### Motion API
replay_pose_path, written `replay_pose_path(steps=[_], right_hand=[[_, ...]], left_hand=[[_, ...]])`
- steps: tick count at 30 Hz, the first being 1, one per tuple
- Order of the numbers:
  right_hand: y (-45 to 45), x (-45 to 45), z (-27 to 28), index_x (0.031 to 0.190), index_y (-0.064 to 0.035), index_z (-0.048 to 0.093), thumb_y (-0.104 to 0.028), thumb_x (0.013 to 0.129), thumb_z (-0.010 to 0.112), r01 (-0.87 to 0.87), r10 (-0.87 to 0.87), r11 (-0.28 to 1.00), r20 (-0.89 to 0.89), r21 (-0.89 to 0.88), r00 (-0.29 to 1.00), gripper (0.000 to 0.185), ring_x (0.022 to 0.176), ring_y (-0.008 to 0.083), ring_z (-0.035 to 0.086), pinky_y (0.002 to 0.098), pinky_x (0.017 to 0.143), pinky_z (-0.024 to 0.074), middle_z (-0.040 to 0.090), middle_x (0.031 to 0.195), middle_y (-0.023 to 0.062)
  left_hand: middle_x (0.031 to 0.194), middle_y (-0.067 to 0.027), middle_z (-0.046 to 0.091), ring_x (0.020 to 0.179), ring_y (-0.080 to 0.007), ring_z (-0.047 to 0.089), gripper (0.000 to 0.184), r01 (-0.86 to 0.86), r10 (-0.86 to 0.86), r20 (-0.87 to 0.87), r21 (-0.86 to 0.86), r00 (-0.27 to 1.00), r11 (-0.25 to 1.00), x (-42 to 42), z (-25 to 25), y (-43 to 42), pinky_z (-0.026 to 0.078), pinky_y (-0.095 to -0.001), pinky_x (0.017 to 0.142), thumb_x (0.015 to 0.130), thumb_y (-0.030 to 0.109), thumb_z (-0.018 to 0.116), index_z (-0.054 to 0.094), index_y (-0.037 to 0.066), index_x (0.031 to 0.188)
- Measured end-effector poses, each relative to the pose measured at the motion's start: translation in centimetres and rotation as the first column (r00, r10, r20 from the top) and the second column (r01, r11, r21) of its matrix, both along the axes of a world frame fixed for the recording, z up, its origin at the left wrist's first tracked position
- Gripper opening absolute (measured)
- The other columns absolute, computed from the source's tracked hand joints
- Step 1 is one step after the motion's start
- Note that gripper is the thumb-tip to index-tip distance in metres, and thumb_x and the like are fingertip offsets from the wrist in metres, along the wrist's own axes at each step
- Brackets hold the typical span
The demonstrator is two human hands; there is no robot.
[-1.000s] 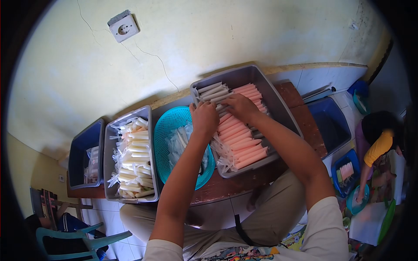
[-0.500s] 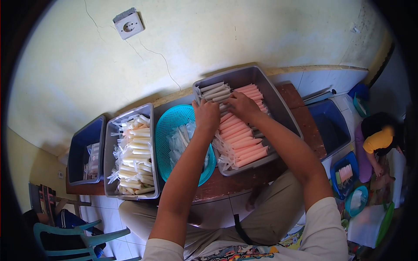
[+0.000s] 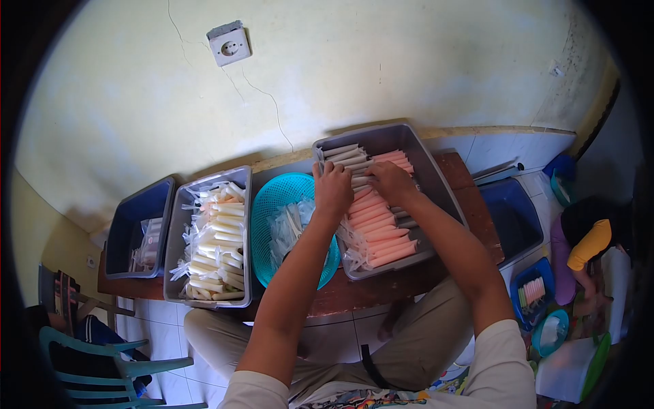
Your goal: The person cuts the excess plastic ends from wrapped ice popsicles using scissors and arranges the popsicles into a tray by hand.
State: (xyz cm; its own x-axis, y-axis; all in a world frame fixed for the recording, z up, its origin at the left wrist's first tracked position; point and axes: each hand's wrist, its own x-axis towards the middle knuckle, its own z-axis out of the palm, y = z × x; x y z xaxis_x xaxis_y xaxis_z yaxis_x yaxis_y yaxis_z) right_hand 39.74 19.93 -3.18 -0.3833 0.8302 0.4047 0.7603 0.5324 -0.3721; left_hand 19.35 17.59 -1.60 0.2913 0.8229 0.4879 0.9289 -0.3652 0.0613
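Note:
A grey bin (image 3: 443, 178) in front of me holds rows of slim, plastic-wrapped sticks. Pink sticks (image 3: 373, 221) fill its middle and near side, and brown sticks (image 3: 344, 154) lie at the far left. My left hand (image 3: 332, 191) has its fingers curled over the left end of a brown stick in the row. At that stick's right end, my right hand (image 3: 393, 183) pinches with bent fingers. The fingers partly cover the stick, and the wrists hide some of the pink ones.
Left of the bin stand a turquoise basket (image 3: 264, 204) with clear plastic bags, a grey bin (image 3: 246, 204) of cream-coloured sticks and a dark blue bin (image 3: 139, 204). All rest on a brown bench (image 3: 327, 300). On the right, another person (image 3: 586, 245) sits near a blue tub (image 3: 514, 211).
The view has shifted slightly, so the bins appear a little displaced. Both hands stay at the brown sticks, with small finger movements; the right hand's fingers are more bent.

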Motion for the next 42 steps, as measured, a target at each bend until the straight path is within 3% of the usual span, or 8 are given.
replay_pose_path(steps=[6, 16, 18, 19, 21, 24, 30, 42], right_hand=[[-1.6, 2.5, 2.5, 0.108, -0.0073, 0.074, -0.023, 0.092, 0.076, -0.073, 0.075, 0.997, -0.102, 0.026, 0.992, 0.022, 0.108, 0.0354, 0.070, 0.0480, 0.094, 0.0557, 0.075, 0.107, 0.0134], [-5.6, 0.4, 8.1, 0.110, -0.0040, 0.073, -0.015, 0.093, 0.076, -0.177, 0.175, 0.984, -0.321, 0.022, 0.931, 0.021, 0.095, 0.0360, 0.072, 0.0438, 0.085, 0.0565, 0.075, 0.104, 0.0153], [-6.3, -0.9, 8.5, 0.111, -0.0036, 0.072, -0.015, 0.094, 0.076, -0.199, 0.168, 0.979, -0.379, -0.043, 0.910, 0.021, 0.095, 0.0359, 0.072, 0.0438, 0.083, 0.0564, 0.075, 0.103, 0.0157], [-6.5, -1.5, 8.7, 0.113, -0.0036, 0.072, -0.015, 0.095, 0.075, -0.225, 0.217, 0.974, -0.345, 0.016, 0.913, 0.021, 0.094, 0.0350, 0.073, 0.0436, 0.082, 0.0565, 0.075, 0.103, 0.0159], [-7.2, -3.0, 9.4, 0.114, -0.0036, 0.071, -0.015, 0.095, 0.075, -0.259, 0.270, 0.963, -0.306, 0.078, 0.913, 0.022, 0.094, 0.0342, 0.074, 0.0435, 0.081, 0.0565, 0.075, 0.103, 0.0161], [-8.7, -5.4, 10.4, 0.117, -0.0043, 0.071, -0.013, 0.096, 0.073, -0.299, 0.300, 0.953, -0.340, 0.057, 0.892, 0.023, 0.092, 0.0332, 0.074, 0.0431, 0.080, 0.0568, 0.075, 0.105, 0.0155], [-10.8, -10.2, 11.0, 0.116, -0.0036, 0.071, -0.011, 0.096, 0.073, -0.351, 0.383, 0.923, -0.328, 0.156, 0.863, 0.022, 0.091, 0.0319, 0.075, 0.0398, 0.076, 0.0581, 0.076, 0.105, 0.0140], [-12.5, -15.5, 8.2, 0.116, -0.0005, 0.071, -0.008, 0.094, 0.078, -0.389, 0.374, 0.918, -0.478, 0.072, 0.795, 0.024, 0.089, 0.0250, 0.079, 0.0344, 0.073, 0.0618, 0.079, 0.104, 0.0152]], left_hand=[[0.104, -0.0041, 0.071, 0.116, -0.0267, 0.065, 0.018, 0.135, -0.170, 0.248, 0.150, 0.954, 0.979, -0.3, 0.7, -1.2, 0.029, -0.0628, 0.124, 0.082, 0.012, 0.072, 0.078, 0.016, 0.099], [0.105, -0.0035, 0.071, 0.109, -0.0268, 0.069, 0.024, 0.179, -0.227, 0.444, 0.148, 0.867, 0.973, -3.1, 5.5, -5.2, 0.026, -0.0635, 0.124, 0.082, 0.011, 0.079, 0.079, 0.016, 0.105], [0.106, -0.0063, 0.072, 0.105, -0.0276, 0.072, 0.029, 0.201, -0.279, 0.453, 0.214, 0.847, 0.956, -4.3, 6.7, -6.3, 0.041, -0.0566, 0.117, 0.080, 0.005, 0.080, 0.079, 0.013, 0.107], [0.106, -0.0063, 0.072, 0.105, -0.0276, 0.072, 0.029, 0.195, -0.275, 0.452, 0.217, 0.849, 0.956, -4.9, 7.3, -6.7, 0.041, -0.0566, 0.117, 0.080, 0.005, 0.080, 0.079, 0.013, 0.107], [0.110, -0.0101, 0.074, 0.103, -0.0273, 0.074, 0.034, 0.231, -0.291, 0.616, 0.178, 0.732, 0.957, -6.2, 8.5, -7.6, 0.055, -0.0441, 0.103, 0.079, -0.001, 0.080, 0.078, 0.009, 0.111], [0.114, -0.0133, 0.075, 0.103, -0.0248, 0.076, 0.034, 0.228, -0.280, 0.676, 0.167, 0.681, 0.959, -8.0, 10.1, -9.6, 0.059, -0.0333, 0.095, 0.081, -0.006, 0.078, 0.077, 0.004, 0.114], [0.124, -0.0106, 0.072, 0.115, -0.0177, 0.070, 0.036, 0.288, -0.243, 0.860, 0.118, 0.448, 0.950, -11.6, 9.4, -11.5, 0.055, -0.0329, 0.105, 0.092, -0.009, 0.073, 0.070, 0.000, 0.126], [0.120, -0.0075, 0.069, 0.115, -0.0156, 0.068, 0.035, 0.283, -0.112, 0.970, 0.047, 0.218, 0.958, -13.1, 5.9, -14.2, 0.057, -0.0344, 0.104, 0.096, -0.005, 0.074, 0.066, 0.000, 0.130]])
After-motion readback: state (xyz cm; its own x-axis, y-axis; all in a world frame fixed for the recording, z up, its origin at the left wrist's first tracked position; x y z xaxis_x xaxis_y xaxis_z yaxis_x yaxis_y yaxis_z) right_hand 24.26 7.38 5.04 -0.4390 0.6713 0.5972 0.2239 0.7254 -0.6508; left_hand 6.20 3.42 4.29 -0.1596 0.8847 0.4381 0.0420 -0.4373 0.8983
